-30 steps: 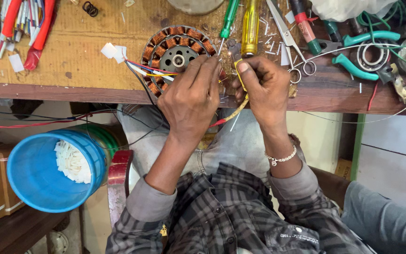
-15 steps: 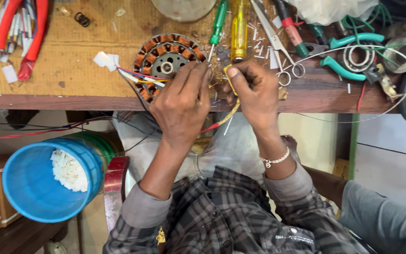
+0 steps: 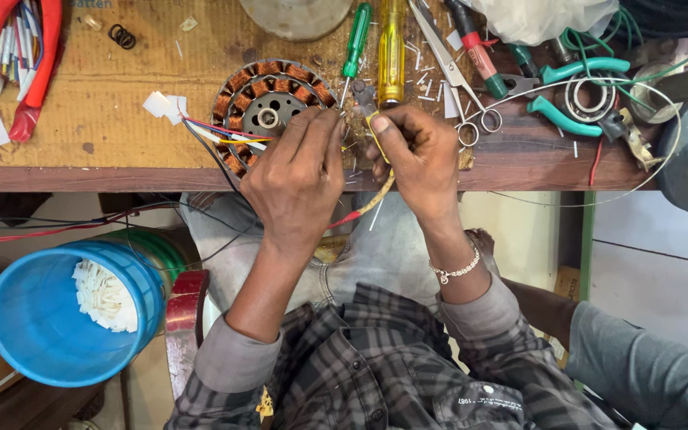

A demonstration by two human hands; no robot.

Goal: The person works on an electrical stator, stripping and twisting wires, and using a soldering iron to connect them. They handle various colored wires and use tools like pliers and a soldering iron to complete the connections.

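A round stator (image 3: 268, 111) with copper windings lies on the wooden bench (image 3: 121, 151), with coloured leads (image 3: 216, 134) trailing off its left side. My left hand (image 3: 296, 179) covers the stator's right rim, its fingertips pinched on a thin lead there. My right hand (image 3: 417, 159) is just to the right, thumb and forefinger closed on a yellow sleeve (image 3: 382, 191). The sleeve curves down past the bench edge to a red wire (image 3: 348, 217). The fingertips of both hands nearly meet.
Behind my hands lie a green screwdriver (image 3: 356, 40), a yellow screwdriver (image 3: 392, 48), scissors (image 3: 455, 72), teal pliers (image 3: 579, 91) and a bearing (image 3: 587, 97). A wire bundle (image 3: 17, 56) sits far left. A blue bucket (image 3: 33, 334) stands below. Another person's grey sleeve (image 3: 639, 366) is at lower right.
Both hands stay together at the stator's right rim, with small finger movements on the sleeve. The view has shifted slightly.
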